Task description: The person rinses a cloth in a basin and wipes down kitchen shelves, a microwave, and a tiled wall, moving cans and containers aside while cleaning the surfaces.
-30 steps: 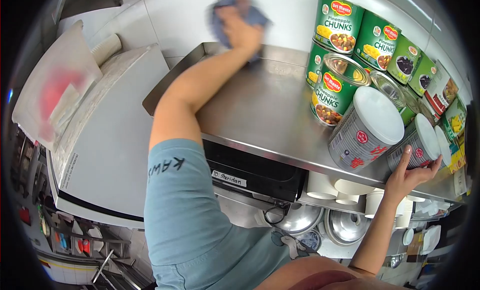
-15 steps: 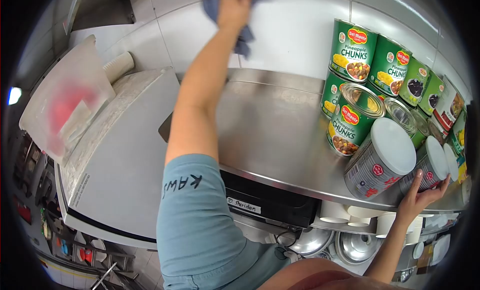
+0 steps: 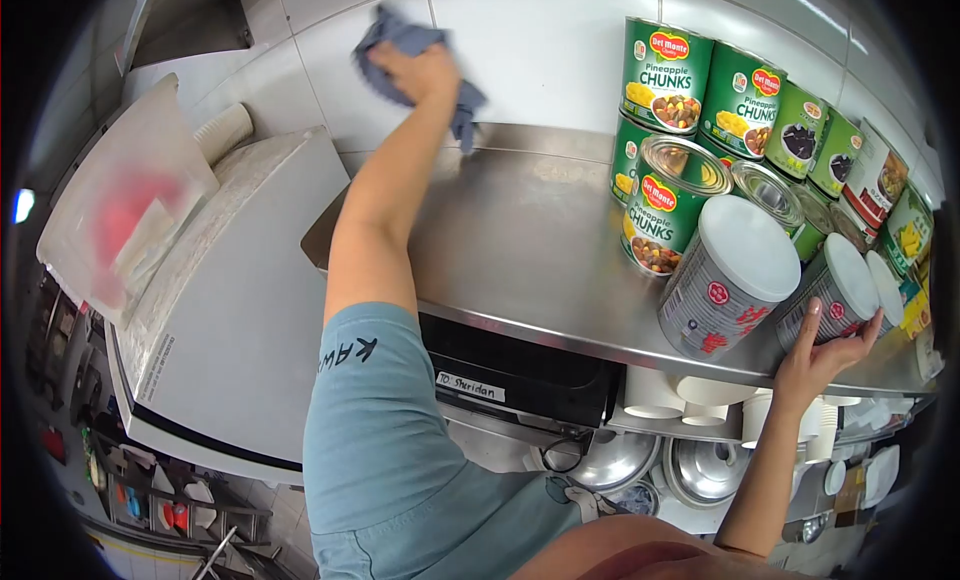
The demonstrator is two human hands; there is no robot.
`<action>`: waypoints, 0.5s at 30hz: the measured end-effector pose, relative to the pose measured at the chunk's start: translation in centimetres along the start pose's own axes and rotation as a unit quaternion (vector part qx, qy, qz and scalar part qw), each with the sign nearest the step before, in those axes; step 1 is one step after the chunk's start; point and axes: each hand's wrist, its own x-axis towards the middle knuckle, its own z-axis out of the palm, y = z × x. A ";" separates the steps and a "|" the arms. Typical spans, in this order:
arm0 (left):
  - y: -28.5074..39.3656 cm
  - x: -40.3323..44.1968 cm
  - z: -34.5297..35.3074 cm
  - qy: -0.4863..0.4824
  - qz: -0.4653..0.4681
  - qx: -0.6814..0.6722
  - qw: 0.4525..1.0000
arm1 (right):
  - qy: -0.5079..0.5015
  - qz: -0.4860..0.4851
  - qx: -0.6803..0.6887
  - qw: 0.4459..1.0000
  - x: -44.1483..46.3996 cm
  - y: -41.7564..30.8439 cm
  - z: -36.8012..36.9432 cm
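Observation:
My left hand (image 3: 418,72) is closed on a dark blue-grey cloth (image 3: 388,42), bunched against the white tiled wall (image 3: 545,55) above the steel shelf (image 3: 510,225). A corner of the cloth hangs toward the shelf's raised back edge. Over at the right, my right hand (image 3: 822,362) grips the lower side of a grey can with a white lid (image 3: 822,290). A larger grey can with a white lid (image 3: 715,298) stands beside it at the shelf's front edge. Behind these, green pineapple chunks cans (image 3: 660,205) are stacked two high along the wall.
Green cans with dark contents pictured (image 3: 797,140) continue the stack rightward. A grey-topped appliance (image 3: 235,310) stands left, bearing a translucent plastic container (image 3: 125,195) and stacked paper cups (image 3: 222,135). Below the shelf are a black unit labelled "TO: Sheridan" (image 3: 530,365), white cups (image 3: 652,392) and metal lids (image 3: 705,470).
My left hand and the cloth have moved down the wall and slightly left. The view has shifted a little. My right hand stays at the same grey can.

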 end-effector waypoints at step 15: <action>0.2 -8.8 -5.4 -0.553 0.266 0.140 0.777 | -0.014 -0.018 -0.040 0.999 0.0 0.7 -0.6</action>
